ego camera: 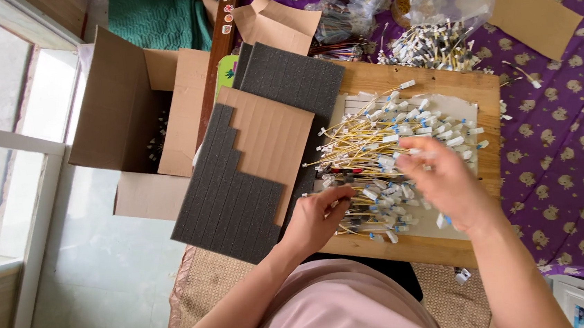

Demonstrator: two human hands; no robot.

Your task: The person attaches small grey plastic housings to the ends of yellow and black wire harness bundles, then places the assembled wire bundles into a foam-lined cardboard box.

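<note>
Left hand point(313, 218): fingers pinched on yellow wires point(368, 154), frame centre
Right hand point(446, 183): blurred, grip unclear, over wires
Advice: pull one wire clear, steady the bundle
Foam sheets point(228, 190): left of desk point(451, 245)

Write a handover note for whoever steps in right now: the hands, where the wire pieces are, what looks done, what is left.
Left hand: fingers closed on the ends of a few yellow wire pieces at the near-left edge of the pile.
Right hand: over the pile's right side, blurred; grip cannot be told.
Wire pile: yellow leads with white and blue tips, spread on a pale sheet on the wooden board.
Foam sheets and cardboard piece lie left of the pile; open cardboard box further left.
A second heap of leads sits beyond the board.
Done: nothing clearly sorted out yet.
Left: most of the pile remains loose.
</note>
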